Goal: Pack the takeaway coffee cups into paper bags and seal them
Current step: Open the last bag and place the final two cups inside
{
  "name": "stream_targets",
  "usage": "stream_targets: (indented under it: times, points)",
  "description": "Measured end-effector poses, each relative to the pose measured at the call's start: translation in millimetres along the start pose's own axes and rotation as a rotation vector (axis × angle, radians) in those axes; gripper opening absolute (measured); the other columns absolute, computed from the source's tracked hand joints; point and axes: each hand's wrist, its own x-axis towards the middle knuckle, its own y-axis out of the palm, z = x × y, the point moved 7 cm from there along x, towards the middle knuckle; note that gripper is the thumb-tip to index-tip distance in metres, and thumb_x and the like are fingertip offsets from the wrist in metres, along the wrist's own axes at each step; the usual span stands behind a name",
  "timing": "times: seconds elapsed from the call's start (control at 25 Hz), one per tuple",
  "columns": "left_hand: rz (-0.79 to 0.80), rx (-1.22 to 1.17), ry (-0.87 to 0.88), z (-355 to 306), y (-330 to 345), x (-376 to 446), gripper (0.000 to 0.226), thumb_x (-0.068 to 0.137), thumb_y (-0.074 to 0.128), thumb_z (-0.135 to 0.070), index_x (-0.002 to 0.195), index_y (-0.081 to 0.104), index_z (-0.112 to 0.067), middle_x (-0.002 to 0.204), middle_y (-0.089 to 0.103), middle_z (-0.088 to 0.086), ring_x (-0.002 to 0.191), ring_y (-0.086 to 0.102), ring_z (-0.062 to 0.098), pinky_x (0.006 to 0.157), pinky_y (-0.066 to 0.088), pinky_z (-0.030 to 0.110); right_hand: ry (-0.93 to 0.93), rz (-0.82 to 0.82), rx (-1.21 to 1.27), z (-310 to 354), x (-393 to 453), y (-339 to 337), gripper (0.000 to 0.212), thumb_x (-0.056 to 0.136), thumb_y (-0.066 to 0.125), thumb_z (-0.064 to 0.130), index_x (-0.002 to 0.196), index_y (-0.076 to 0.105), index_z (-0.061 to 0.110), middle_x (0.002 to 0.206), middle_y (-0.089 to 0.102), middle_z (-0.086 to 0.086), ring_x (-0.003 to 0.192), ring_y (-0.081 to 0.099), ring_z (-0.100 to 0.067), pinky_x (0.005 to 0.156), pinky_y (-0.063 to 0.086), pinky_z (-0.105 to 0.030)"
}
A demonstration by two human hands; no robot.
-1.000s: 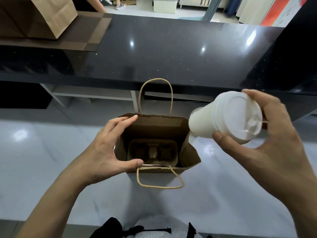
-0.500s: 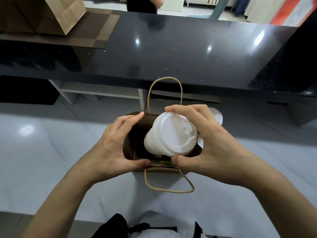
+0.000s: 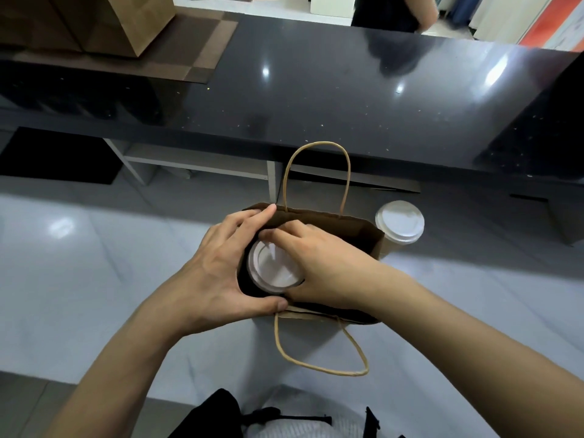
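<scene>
You are seating a cup in the bag.

Your left hand (image 3: 218,273) is bracing the paper bag (image 3: 354,229), fingers spread on its left rim to hold the mouth wide, while your right hand (image 3: 319,263) is curling round the lidded cup (image 3: 273,268) inside, guiding it upright. A second cup (image 3: 399,221) is waiting just beside the bag on the white counter (image 3: 94,279).

Both hands fill the bag (image 3: 354,226) mouth's left — its right half looks free, seemingly.
</scene>
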Motion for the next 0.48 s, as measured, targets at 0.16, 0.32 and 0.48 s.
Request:
stream_targets:
  times: [0.16, 0.32, 0.48]
  points:
    - [-0.004, 0.004, 0.002, 0.0, 0.1, 0.0, 0.119, 0.060, 0.084, -0.064, 0.156, 0.014, -0.051, 0.155, 0.023, -0.027, 0.143, 0.022, -0.003, 0.113, 0.022, 0.016, -0.017, 0.022, -0.143, 1.1, 12.2, 13.7, 0.093, 0.080, 0.080, 0.044, 0.156, 0.030, 0.028, 0.140, 0.046, -0.003, 0.125, 0.048, -0.023, 0.099, 0.049, -0.038]
    - [0.000, 0.007, -0.009, 0.5, 1.2, -0.3, 0.119, 0.061, 0.084, -0.064, 0.155, 0.013, -0.053, 0.155, 0.021, -0.028, 0.143, 0.022, -0.004, 0.110, 0.020, 0.010, -0.039, 0.086, -0.236, 2.2, 15.4, 18.8, 0.087, 0.086, 0.074, 0.045, 0.157, 0.027, 0.027, 0.142, 0.044, -0.005, 0.128, 0.045, -0.024, 0.100, 0.048, -0.039]
    - [-0.003, -0.002, -0.010, 0.5, 2.0, -1.1, 0.117, 0.059, 0.078, -0.069, 0.155, 0.015, -0.051, 0.155, 0.023, -0.028, 0.143, 0.024, -0.003, 0.110, 0.019, 0.007, -0.052, 0.108, -0.308, 5.7, 22.8, 24.9, 0.082, 0.086, 0.076, 0.040, 0.154, 0.033, 0.025, 0.139, 0.045, -0.007, 0.124, 0.048, -0.026, 0.094, 0.051, -0.040]
